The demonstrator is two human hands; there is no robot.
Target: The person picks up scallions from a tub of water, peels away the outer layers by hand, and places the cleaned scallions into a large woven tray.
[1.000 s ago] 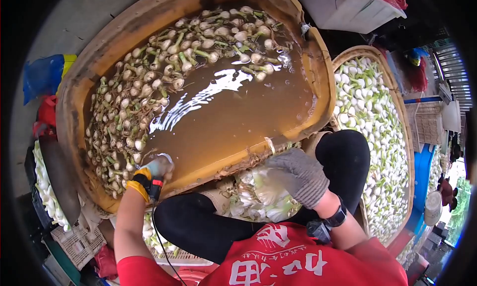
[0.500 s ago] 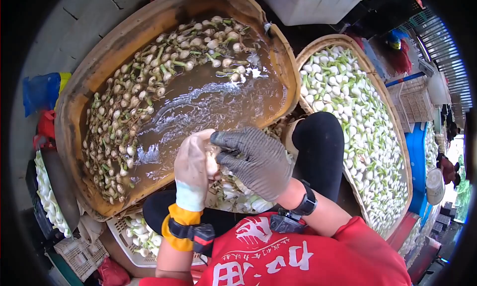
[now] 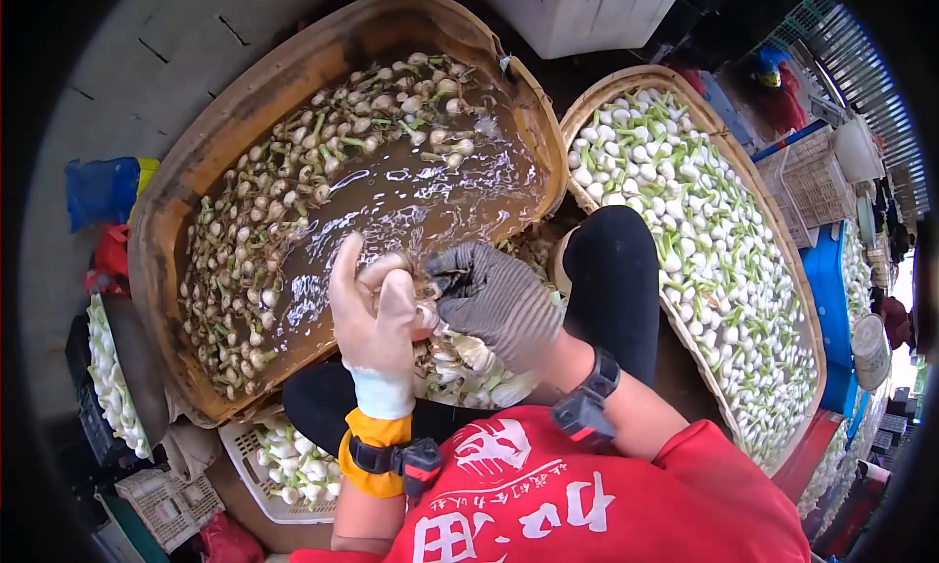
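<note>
My left hand (image 3: 374,314), in a pale rubber glove, is closed around a garlic bulb (image 3: 424,316) with the index finger raised. Much of the bulb is hidden behind the thumb and the other hand. My right hand (image 3: 497,304) wears a grey knitted glove and has its fingers curled and pinched at the bulb's upper side; what exactly they grip is hidden. Both hands meet over the near edge of a brown tub (image 3: 155,260), where unpeeled garlic bulbs (image 3: 256,235) float in murky water. Below the hands lies a heap of pale skins and stalks (image 3: 465,367).
To the right, a second tub (image 3: 577,123) holds peeled white bulbs with green stems (image 3: 675,201). My bent knee (image 3: 614,270) is between the tubs. A white basket (image 3: 256,480) with bulbs stands at lower left, and a white bin (image 3: 587,15) at the back.
My left index finger has lifted and the left hand has opened slightly around the bulb. My right fingers have curled in tighter. The view has shifted a little.
</note>
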